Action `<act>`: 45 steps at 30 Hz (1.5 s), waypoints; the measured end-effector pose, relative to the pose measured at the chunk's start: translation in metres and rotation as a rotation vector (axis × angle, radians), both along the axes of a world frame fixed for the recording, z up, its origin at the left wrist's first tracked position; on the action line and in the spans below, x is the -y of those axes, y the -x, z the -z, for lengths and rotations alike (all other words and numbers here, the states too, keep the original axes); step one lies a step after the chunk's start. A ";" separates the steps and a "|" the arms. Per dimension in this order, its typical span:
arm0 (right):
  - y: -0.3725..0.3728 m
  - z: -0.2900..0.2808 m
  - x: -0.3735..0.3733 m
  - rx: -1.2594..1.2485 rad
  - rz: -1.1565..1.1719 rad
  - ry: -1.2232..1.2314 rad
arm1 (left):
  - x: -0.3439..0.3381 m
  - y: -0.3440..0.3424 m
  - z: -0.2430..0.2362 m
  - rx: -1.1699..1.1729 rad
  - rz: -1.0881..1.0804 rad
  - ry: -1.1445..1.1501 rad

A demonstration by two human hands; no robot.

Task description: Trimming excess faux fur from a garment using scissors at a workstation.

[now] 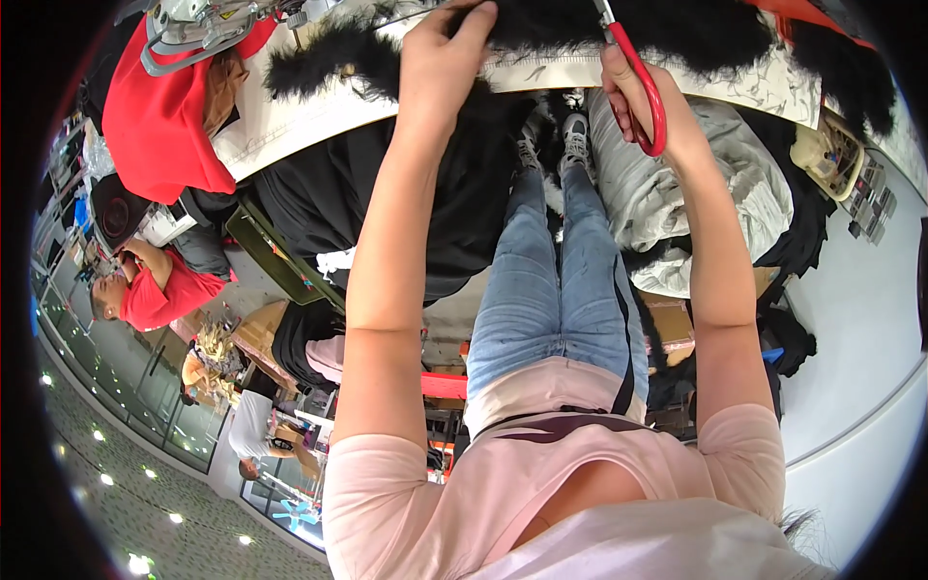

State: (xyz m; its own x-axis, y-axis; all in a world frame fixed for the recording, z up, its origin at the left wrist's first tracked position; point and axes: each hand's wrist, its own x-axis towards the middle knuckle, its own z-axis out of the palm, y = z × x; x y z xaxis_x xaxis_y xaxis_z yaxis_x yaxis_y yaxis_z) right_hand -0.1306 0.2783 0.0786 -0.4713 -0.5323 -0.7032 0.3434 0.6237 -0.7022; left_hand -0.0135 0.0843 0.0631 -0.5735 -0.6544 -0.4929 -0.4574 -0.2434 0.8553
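Black fluffy fur point(619, 34) lies along the far side of the white table point(541, 72). My left hand point(440, 63) is at the fur, thumb and forefinger closed on its edge; the fingertips run partly out of the top of the view. Red-handled scissors point(650, 92) are in my right hand point(643, 101), fingers wrapped round the handles. Their metal blades point up past the top edge, so the tips are hidden. A separate-looking tuft of black fur point(333, 58) sits left of my left hand.
A sewing machine point(208, 24) stands at the table's left end, beside red cloth point(159, 116). Black cloth point(329, 184) and a pale grey sheet point(706, 184) hang below the table edge. A person in red point(169, 290) sits at the left; others are farther off.
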 end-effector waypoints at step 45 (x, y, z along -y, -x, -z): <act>-0.010 -0.011 -0.081 -0.005 0.769 0.336 | -0.116 0.022 -0.010 -0.092 0.774 -0.240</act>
State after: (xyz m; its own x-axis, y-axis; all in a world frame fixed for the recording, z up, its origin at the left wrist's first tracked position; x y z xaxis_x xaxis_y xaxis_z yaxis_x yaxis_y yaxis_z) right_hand -0.1201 0.3592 0.0891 -0.7914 -0.2420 -0.5613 0.5835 -0.0257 -0.8117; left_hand -0.0356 0.2000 0.0727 -0.8647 0.0609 -0.4986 -0.5020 -0.0687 0.8621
